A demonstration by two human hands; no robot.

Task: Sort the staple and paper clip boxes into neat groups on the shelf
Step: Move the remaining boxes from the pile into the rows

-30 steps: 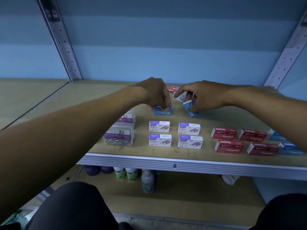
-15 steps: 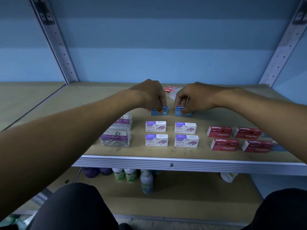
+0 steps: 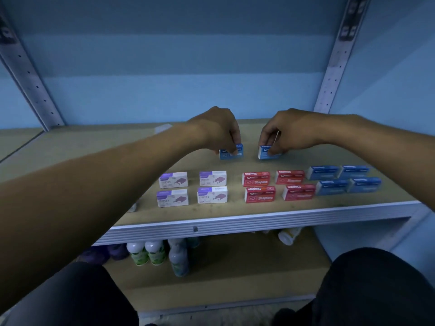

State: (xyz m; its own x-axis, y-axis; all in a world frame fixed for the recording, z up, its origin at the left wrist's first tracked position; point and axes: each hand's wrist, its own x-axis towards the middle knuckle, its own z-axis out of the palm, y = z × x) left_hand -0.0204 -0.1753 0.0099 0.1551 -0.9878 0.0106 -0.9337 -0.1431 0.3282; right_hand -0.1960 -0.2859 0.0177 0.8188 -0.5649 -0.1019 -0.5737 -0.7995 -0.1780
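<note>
Dim bluish light, soft overall blur, wide-angle bending at edges

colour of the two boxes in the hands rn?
Both staple boxes are blue with white print, clearest in the head view.

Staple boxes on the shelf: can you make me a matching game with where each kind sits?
Things:
1. white and purple boxes
2. red boxes
3. blue boxes in a group of four
4. two blue boxes

Places:
A. far right, near the shelf front
B. held farther back, one in the left hand, one in the right hand
C. leftmost group
D. middle group

Pairs: 1-C, 2-D, 3-A, 4-B
</note>
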